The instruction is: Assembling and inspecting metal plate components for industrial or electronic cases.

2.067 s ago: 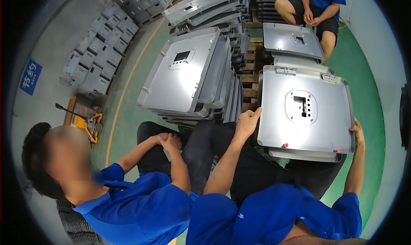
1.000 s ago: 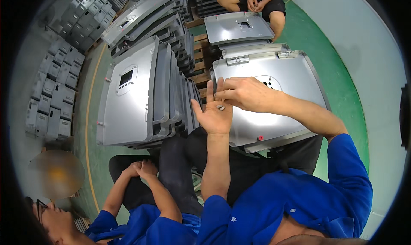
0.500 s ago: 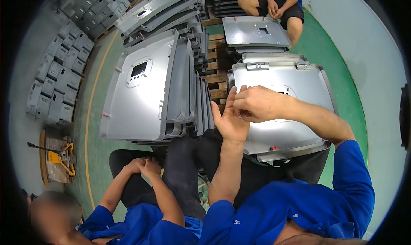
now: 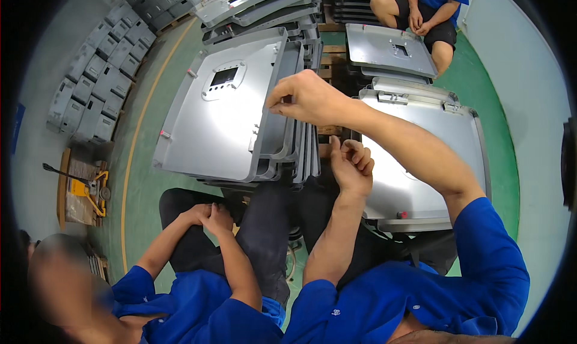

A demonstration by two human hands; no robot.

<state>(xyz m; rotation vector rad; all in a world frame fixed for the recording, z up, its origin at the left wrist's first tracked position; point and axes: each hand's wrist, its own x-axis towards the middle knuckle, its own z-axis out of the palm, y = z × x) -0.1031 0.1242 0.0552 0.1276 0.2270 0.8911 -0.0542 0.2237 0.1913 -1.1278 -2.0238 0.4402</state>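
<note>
My right hand [image 4: 306, 99] reaches leftward with fingertips pinched, over the right edge of a large silver metal panel [image 4: 231, 118]. Whatever the pinch holds, if anything, is too small to make out. This panel tops the left stack and has a dark rectangular cutout, small holes and red-tipped posts. My left hand [image 4: 353, 167] is half curled, palm up, beside the left edge of a second silver panel [image 4: 415, 188] in front of me. Its palm is hidden behind the fingers. My right forearm crosses over that second panel, which has hinge-like brackets at its far edge.
A co-worker sits at my left, hands [image 4: 210, 216] clasped in the lap; another person [image 4: 430, 19] sits beyond a farther panel [image 4: 390, 49]. More panels are stacked at the back left. Wooden pallets [image 4: 332, 58] lie between stacks. A yellow pallet jack [image 4: 90, 189] and grey boxes [image 4: 90, 100] stand far left.
My right hand has left my left palm and moved left and up toward the left panel. My left fingers have curled in, and the hand sits slightly lower and farther right. The view has shifted left.
</note>
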